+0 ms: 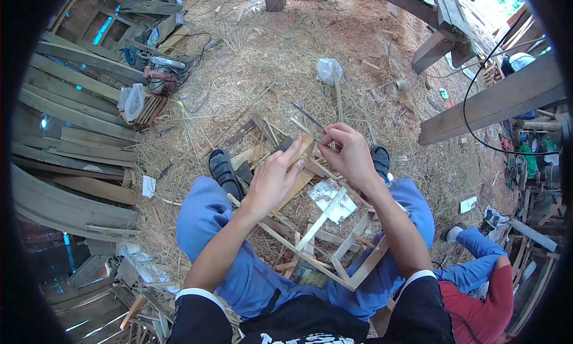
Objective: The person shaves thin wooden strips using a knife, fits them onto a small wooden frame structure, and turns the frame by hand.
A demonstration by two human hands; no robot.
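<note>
In the head view my left hand (276, 180) rests on a light wooden piece (303, 150), its fingers close together along the wood. My right hand (346, 150) is pinched at the near end of a thin dark blade-like tool (307, 114), just right of the wood's tip. Below my hands, a light wooden frame (325, 216) of narrow strips lies across my lap and between my knees. A whitish, stained sheet (333, 201) shows on the ground behind the frame's strips.
Wood scraps and shavings cover the ground. A red power tool (160, 75) and stacked boards (77, 141) are at left. A plastic bag (329, 71) lies ahead. A thick beam (495, 99) juts in from the right. A person in red (477, 302) sits at lower right.
</note>
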